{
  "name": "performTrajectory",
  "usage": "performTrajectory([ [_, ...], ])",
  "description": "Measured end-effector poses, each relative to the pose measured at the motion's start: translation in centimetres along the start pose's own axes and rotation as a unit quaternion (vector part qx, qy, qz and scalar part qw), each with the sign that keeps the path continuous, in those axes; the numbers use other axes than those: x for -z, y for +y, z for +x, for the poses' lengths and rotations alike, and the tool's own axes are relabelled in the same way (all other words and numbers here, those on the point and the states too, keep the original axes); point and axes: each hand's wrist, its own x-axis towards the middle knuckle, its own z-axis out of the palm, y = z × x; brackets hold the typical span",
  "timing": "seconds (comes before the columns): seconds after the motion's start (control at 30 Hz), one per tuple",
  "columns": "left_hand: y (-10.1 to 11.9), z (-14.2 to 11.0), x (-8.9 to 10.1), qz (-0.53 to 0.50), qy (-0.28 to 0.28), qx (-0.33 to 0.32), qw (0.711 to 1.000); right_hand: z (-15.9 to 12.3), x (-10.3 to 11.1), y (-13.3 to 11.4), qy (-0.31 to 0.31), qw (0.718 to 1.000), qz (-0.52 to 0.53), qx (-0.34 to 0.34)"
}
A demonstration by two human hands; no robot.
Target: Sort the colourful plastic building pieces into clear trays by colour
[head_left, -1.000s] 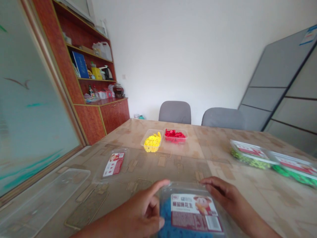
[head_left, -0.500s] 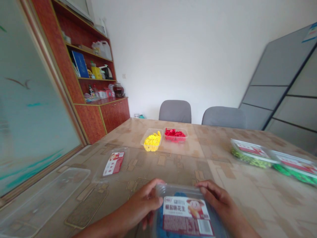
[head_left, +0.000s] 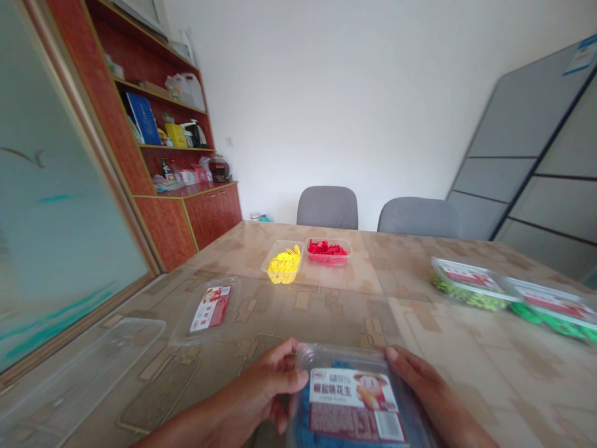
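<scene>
Close to me at the front of the table is a clear plastic box (head_left: pixel 354 398) with a labelled lid on it and blue pieces inside. My left hand (head_left: pixel 268 389) grips its left edge, thumb on the lid and fingers below. At the box's right far corner rests my right hand (head_left: pixel 420 386), its fingers along the side and partly hidden by the box. Farther off stand an open tub of yellow pieces (head_left: pixel 283 266) and an open tub of red pieces (head_left: pixel 327 250), side by side.
At the left lie a loose labelled lid (head_left: pixel 211 308) and a clear lid or tray (head_left: pixel 93 373). Two closed boxes, with light green pieces (head_left: pixel 469 294) and darker green pieces (head_left: pixel 550 317), stand at the right. Behind the table (head_left: pixel 298 323) are two grey chairs (head_left: pixel 327 207).
My right hand's fingers have slid from the lid's far edge to the box's right corner and side. My left hand keeps its hold. The whole view has shifted slightly.
</scene>
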Motion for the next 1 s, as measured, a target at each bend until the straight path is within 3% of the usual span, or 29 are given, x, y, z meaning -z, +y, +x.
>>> performTrajectory([
  [0.3, -0.3, 0.3, -0.1, 0.010, 0.012, -0.018, 1.000, 0.7, -0.1, 0.1, -0.006, 0.992, 0.106, -0.068],
  [0.5, -1.7, 1.1, 0.1, 0.005, 0.050, -0.029, 0.998, 0.8, -0.2, -0.1, 0.023, 0.989, 0.127, -0.068],
  [0.73, -2.6, 1.9, 0.4, -0.007, 0.066, -0.018, 0.998, 0.6, -0.2, 0.1, 0.002, 0.993, 0.116, -0.036],
  [1.0, -3.6, 2.7, 1.0, -0.018, 0.081, -0.013, 0.996, 0.6, -0.4, -0.3, 0.000, 0.984, 0.168, -0.056],
])
